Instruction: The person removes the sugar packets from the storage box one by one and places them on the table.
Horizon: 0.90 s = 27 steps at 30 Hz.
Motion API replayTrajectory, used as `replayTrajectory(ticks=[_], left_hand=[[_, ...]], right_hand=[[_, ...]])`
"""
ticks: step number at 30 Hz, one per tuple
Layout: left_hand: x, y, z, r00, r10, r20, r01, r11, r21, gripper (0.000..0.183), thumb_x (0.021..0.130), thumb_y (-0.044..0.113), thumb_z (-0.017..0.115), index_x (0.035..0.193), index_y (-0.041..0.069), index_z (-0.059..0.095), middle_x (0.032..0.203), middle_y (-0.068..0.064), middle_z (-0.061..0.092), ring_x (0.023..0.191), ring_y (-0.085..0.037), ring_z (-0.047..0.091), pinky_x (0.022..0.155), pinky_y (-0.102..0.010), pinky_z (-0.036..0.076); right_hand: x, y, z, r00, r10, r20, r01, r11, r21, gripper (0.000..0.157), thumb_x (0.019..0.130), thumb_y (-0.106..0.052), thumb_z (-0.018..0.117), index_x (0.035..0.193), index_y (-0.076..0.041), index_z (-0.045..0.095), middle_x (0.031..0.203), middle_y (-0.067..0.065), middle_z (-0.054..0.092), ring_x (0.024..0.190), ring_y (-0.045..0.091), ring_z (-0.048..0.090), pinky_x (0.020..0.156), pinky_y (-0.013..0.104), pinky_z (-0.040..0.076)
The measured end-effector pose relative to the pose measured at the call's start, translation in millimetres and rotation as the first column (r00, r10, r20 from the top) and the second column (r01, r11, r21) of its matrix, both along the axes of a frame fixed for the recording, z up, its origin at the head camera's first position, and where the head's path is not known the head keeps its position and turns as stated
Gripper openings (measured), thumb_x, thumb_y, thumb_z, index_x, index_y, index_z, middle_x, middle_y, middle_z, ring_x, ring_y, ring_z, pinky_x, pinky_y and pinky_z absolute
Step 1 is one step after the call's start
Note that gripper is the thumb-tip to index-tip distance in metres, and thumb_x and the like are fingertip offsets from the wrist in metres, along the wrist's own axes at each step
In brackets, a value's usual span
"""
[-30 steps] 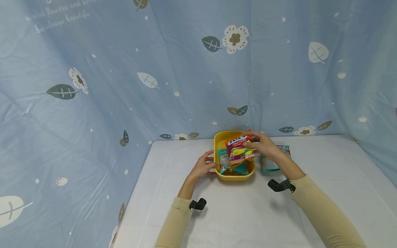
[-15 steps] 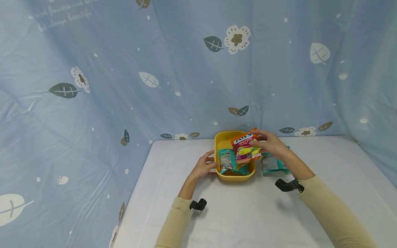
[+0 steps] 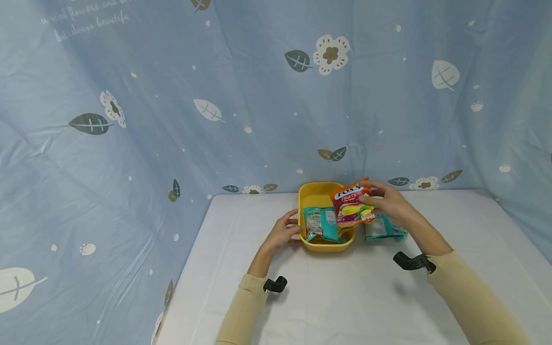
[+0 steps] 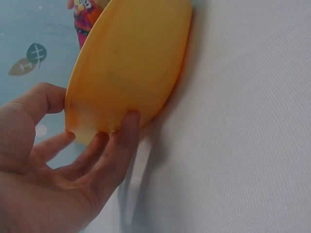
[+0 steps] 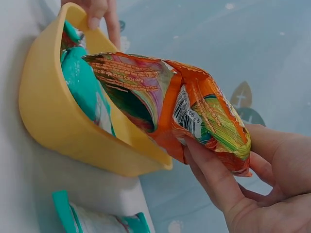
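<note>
My right hand (image 3: 390,201) pinches an orange and purple bag of fruit candy (image 3: 351,206) by its right edge. The bag is held up over the right side of a yellow plastic tub (image 3: 316,191); its back, with a barcode, shows in the right wrist view. My left hand (image 3: 280,234) holds the tub's left wall, with a thumb over the rim and fingers against the outside, as the wrist views show. Inside the tub lies a teal packet (image 3: 323,223), partly behind the candy bag in the head view.
Another teal packet (image 3: 379,227) lies on the white tabletop (image 3: 336,297) just right of the tub, partly under my right hand in the head view. Behind the table hangs a blue patterned curtain (image 3: 258,120).
My right hand has moved the candy bag to the right, from over the tub's middle to its right rim. More of the teal packet inside is uncovered. The left hand stays in place.
</note>
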State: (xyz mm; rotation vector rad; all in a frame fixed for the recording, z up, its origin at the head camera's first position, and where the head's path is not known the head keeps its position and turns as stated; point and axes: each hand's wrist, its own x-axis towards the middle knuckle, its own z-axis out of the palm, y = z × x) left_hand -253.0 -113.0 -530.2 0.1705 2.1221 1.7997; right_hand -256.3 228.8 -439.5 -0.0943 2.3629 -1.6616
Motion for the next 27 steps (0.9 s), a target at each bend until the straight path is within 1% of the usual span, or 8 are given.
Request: replayTrajectory(ticks=[4, 11, 15, 19, 22, 27], left_hand=[[0.2, 0.0, -0.1, 1.000, -0.005, 0.000, 0.005, 1.000, 0.001, 0.064, 0.092, 0.013, 0.066, 0.149, 0.025, 0.040, 0.133, -0.019, 0.053, 0.102, -0.026, 0.066, 0.075, -0.040, 0.064], [-0.8, -0.8, -1.9, 1.000, -0.013, -0.009, 0.013, 1.000, 0.010, 0.066, 0.092, 0.012, 0.065, 0.151, 0.020, 0.037, 0.133, -0.020, 0.053, 0.104, -0.028, 0.065, 0.075, -0.040, 0.064], [-0.1, -1.3, -1.8, 1.000, -0.014, -0.011, 0.014, 1.000, 0.003, 0.066, 0.092, 0.012, 0.065, 0.152, 0.020, 0.037, 0.135, -0.021, 0.051, 0.107, -0.028, 0.062, 0.076, -0.042, 0.064], [0.9, -1.3, -1.3, 1.000, -0.019, -0.006, 0.019, 1.000, 0.011, 0.066, 0.093, 0.012, 0.064, 0.152, 0.021, 0.036, 0.137, -0.021, 0.050, 0.108, -0.028, 0.062, 0.078, -0.045, 0.063], [2.1, -1.5, -0.6, 1.000, -0.021, -0.004, 0.021, 1.000, 0.019, 0.066, 0.093, 0.012, 0.064, 0.152, 0.020, 0.036, 0.137, -0.023, 0.049, 0.106, -0.027, 0.063, 0.080, -0.047, 0.063], [4.0, -1.2, 1.3, 1.000, -0.022, -0.005, 0.022, 0.999, 0.029, 0.066, 0.093, 0.012, 0.064, 0.152, 0.020, 0.036, 0.137, -0.024, 0.049, 0.103, -0.026, 0.064, 0.081, -0.049, 0.062]], right_hand=[[3.9, 8.4, -0.9, 1.000, -0.012, -0.015, 0.012, 1.000, 0.028, 0.069, 0.095, -0.038, 0.063, 0.154, -0.019, 0.032, 0.145, 0.028, 0.039, 0.107, 0.030, 0.060, 0.083, 0.034, 0.063], [10.1, 21.7, -5.5, 1.000, -0.016, -0.016, 0.016, 1.000, 0.010, 0.071, 0.096, -0.037, 0.061, 0.156, -0.016, 0.028, 0.144, 0.028, 0.038, 0.101, 0.023, 0.061, 0.081, 0.032, 0.063], [13.2, 29.3, -9.1, 0.999, -0.024, -0.023, 0.024, 0.999, 0.029, 0.072, 0.095, -0.040, 0.061, 0.155, -0.016, 0.029, 0.144, 0.030, 0.037, 0.105, 0.027, 0.058, 0.081, 0.031, 0.063], [17.5, 36.2, -8.6, 0.999, -0.044, -0.023, 0.045, 0.998, 0.045, 0.074, 0.094, -0.043, 0.061, 0.155, -0.015, 0.029, 0.145, 0.030, 0.036, 0.109, 0.031, 0.056, 0.083, 0.031, 0.062], [20.3, 41.1, -5.6, 0.998, -0.053, -0.029, 0.055, 0.997, 0.060, 0.075, 0.095, -0.044, 0.061, 0.155, -0.014, 0.028, 0.145, 0.030, 0.037, 0.105, 0.026, 0.058, 0.082, 0.029, 0.062], [22.5, 49.6, -3.5, 0.997, -0.066, -0.041, 0.068, 0.996, 0.061, 0.075, 0.095, -0.045, 0.060, 0.155, -0.013, 0.028, 0.145, 0.029, 0.037, 0.095, 0.011, 0.060, 0.080, 0.024, 0.061]])
